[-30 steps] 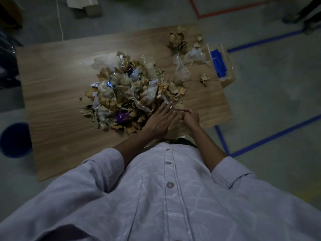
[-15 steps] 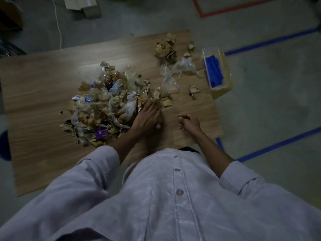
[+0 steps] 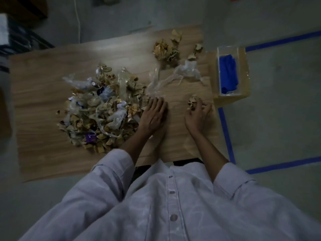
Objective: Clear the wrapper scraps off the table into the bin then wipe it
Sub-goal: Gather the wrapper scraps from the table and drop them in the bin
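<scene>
Penning the scrap pile (image 3: 97, 110) on the desk (image 3: 43, 84), the left hand (image 3: 153, 113) lies flat against its edge; beside the pile, the right hand (image 3: 198, 113) curls round a crumpled scrap (image 3: 192, 101), likely to add it.

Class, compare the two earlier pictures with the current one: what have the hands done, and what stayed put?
The right hand moved away from the left hand to a lone crumpled scrap farther right and now grips it. The left hand stays flat at the edge of the pile. The pile, far scraps and box are unchanged.
</scene>
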A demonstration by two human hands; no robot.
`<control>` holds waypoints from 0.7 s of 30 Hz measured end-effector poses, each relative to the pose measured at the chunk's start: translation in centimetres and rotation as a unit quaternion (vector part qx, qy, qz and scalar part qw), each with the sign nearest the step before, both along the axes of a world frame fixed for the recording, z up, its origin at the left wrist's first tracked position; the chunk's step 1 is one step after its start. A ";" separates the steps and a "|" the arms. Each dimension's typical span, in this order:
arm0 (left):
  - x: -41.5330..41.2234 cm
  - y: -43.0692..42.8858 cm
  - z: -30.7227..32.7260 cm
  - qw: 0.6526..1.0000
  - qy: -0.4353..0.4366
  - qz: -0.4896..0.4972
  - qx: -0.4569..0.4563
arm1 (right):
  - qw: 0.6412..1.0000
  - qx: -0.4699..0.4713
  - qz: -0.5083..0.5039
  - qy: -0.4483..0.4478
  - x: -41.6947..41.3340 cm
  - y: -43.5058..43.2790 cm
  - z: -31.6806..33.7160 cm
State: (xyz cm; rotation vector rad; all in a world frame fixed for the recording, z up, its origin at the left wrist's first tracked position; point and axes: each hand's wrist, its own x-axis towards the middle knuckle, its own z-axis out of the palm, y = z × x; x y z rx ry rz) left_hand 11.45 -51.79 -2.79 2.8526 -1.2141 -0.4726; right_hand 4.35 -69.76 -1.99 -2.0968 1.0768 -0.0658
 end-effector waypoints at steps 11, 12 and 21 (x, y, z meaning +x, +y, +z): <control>0.0 0.0 3.2 0.999 -0.004 0.037 -0.020 | 0.957 0.094 0.274 -0.032 3.4 2.9 0.7; 0.3 -0.7 3.4 0.999 -0.005 0.035 -0.027 | 0.966 0.064 0.243 -0.052 3.5 1.9 1.0; 5.0 -7.6 1.9 0.997 -0.010 0.033 -0.071 | 0.990 -0.020 0.110 -0.091 11.1 -7.5 -0.3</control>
